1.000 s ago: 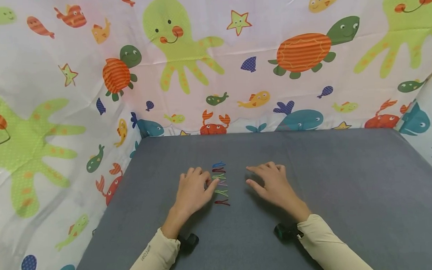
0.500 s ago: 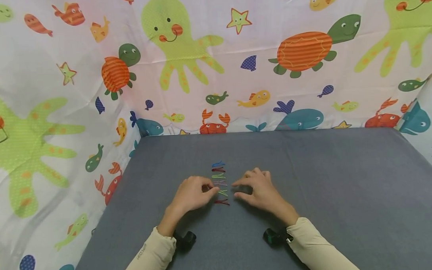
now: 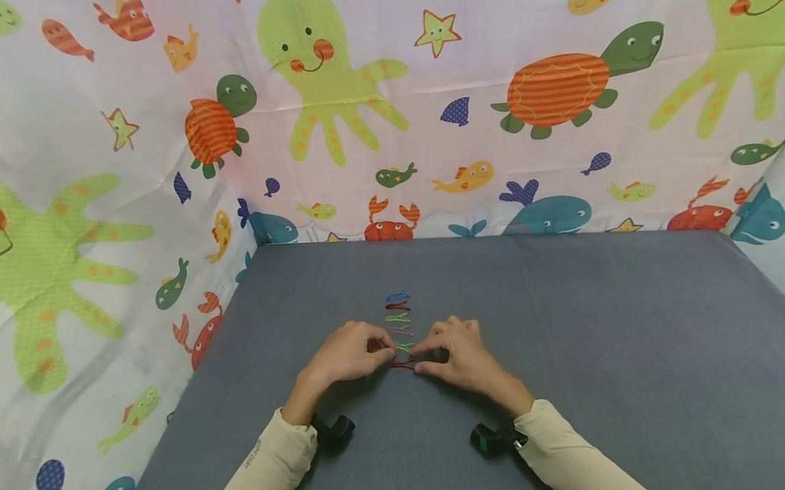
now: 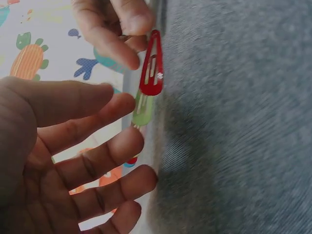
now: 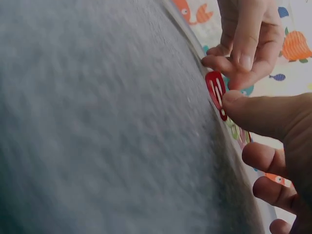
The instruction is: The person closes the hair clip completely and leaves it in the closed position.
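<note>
Fingers (image 4: 127,145) of the left hand (image 3: 352,353) were loosely spread, thumb and forefinger close but not gripping anything I could make out from my remote seat. On the right hand (image 3: 460,354), thumb and forefinger were parted at the narrow end of the near red clip (image 4: 152,89). I couldn't tell if skin was touching it, but it didn't look pinched.

That clip was on the table (image 3: 596,324), closest to the person in the row, wide end toward the left hand.

What had just changed on my feed: half a second earlier the right hand was off beside the row, and now it had slid in, with the left coming a touch nearer too. So I figured this clip was the one being worked on, and only just, since nothing looked lifted.

Past it I had a green clip (image 3: 405,348), purple clip (image 3: 400,332), second green clip (image 3: 398,318), far red clip (image 3: 397,307) and blue clip (image 3: 397,297), all lined up. Further out: pale sleeves (image 3: 264,458), black wrist cams (image 3: 489,440) and a sea-creature curtain (image 3: 372,29).
</note>
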### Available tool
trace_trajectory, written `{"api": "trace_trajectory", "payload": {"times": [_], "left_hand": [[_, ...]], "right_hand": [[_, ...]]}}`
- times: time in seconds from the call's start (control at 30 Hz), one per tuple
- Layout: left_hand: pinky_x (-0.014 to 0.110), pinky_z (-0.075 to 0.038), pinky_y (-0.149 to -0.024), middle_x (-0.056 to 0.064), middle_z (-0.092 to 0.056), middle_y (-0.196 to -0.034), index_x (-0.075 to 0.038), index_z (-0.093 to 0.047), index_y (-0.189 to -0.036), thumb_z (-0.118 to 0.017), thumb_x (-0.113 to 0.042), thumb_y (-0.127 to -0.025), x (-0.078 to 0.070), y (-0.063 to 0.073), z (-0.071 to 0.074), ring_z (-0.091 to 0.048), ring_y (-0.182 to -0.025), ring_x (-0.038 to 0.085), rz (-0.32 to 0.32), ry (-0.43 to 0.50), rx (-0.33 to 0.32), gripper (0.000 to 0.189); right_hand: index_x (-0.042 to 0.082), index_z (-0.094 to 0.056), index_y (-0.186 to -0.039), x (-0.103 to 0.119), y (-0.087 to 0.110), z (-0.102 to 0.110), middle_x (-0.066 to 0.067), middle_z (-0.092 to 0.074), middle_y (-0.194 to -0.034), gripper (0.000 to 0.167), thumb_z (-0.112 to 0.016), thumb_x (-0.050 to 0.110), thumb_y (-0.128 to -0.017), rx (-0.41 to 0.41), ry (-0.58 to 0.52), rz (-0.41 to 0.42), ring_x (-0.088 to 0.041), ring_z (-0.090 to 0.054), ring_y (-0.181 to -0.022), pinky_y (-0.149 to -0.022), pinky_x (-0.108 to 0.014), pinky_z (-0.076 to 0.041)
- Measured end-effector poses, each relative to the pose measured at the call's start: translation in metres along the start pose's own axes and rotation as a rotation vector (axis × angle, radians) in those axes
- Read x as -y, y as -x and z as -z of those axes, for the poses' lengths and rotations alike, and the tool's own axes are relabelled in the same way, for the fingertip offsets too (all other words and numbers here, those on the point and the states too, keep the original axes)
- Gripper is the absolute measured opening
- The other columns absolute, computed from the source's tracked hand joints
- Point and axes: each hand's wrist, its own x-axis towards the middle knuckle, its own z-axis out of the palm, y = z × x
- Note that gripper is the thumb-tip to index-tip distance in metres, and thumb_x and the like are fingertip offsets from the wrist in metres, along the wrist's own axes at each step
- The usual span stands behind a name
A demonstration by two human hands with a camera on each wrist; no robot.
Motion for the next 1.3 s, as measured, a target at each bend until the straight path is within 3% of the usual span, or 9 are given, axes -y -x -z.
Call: {"api": "trace_trajectory", "payload": {"times": [0.3,0.6,0.8,0.93,1.17,1.3], "left_hand": [[0.026,-0.047,-0.057,-0.01,-0.072,-0.076,-0.024,-0.081,-0.092,-0.077,-0.026,-0.092,0.0,-0.001,0.0,-0.058,-0.057,0.004,-0.029,0.013,0.058,0.005],[0.025,-0.039,-0.05,-0.008,-0.064,-0.063,-0.024,-0.081,-0.09,-0.084,-0.025,-0.084,0.0,0.0,-0.004,-0.053,-0.052,0.006,0.012,-0.007,0.071,0.006],[0.024,-0.036,-0.05,-0.01,-0.06,-0.061,-0.026,-0.082,-0.088,-0.084,-0.022,-0.084,0.002,0.0,-0.008,-0.049,-0.053,0.005,0.002,-0.039,0.063,0.006],[0.024,-0.035,-0.051,-0.012,-0.06,-0.062,-0.026,-0.082,-0.088,-0.083,-0.021,-0.085,0.003,0.0,-0.009,-0.048,-0.055,0.005,-0.003,-0.039,0.054,0.006],[0.025,-0.045,-0.057,-0.013,-0.073,-0.076,-0.024,-0.083,-0.09,-0.081,-0.02,-0.087,0.002,0.0,-0.01,-0.057,-0.062,0.002,-0.029,-0.029,0.04,0.005],[0.023,-0.044,-0.056,-0.012,-0.074,-0.08,-0.023,-0.083,-0.091,-0.079,-0.02,-0.089,0.0,-0.001,-0.011,-0.055,-0.061,0.0,-0.053,-0.033,0.018,0.005]], "right_hand": [[0.031,-0.081,-0.105,0.002,0.004,-0.005,0.01,-0.063,-0.087,0.025,-0.086,0.033,-0.08,-0.02,-0.017,0.006,-0.01,-0.041,-0.078,-0.082,-0.041,-0.018],[0.033,-0.081,-0.104,0.005,0.006,-0.01,0.012,-0.06,-0.085,0.024,-0.085,0.035,-0.081,-0.025,0.0,-0.005,-0.004,-0.034,-0.076,-0.08,-0.04,-0.018],[0.034,-0.081,-0.103,0.005,0.006,-0.013,0.012,-0.057,-0.083,0.023,-0.085,0.035,-0.081,-0.028,0.018,-0.014,-0.004,-0.031,-0.075,-0.079,-0.04,-0.017],[0.034,-0.081,-0.103,0.006,0.006,-0.012,0.012,-0.057,-0.083,0.023,-0.085,0.035,-0.081,-0.019,0.016,-0.024,-0.004,-0.032,-0.075,-0.079,-0.039,-0.017],[0.034,-0.08,-0.104,0.005,0.006,-0.01,0.011,-0.059,-0.087,0.022,-0.084,0.034,-0.082,-0.01,-0.009,-0.036,-0.004,-0.034,-0.076,-0.08,-0.039,-0.018],[0.031,-0.08,-0.105,0.003,0.006,-0.008,0.007,-0.058,-0.088,0.023,-0.085,0.029,-0.083,-0.032,-0.037,-0.024,-0.004,-0.034,-0.075,-0.08,-0.038,-0.018]]}}
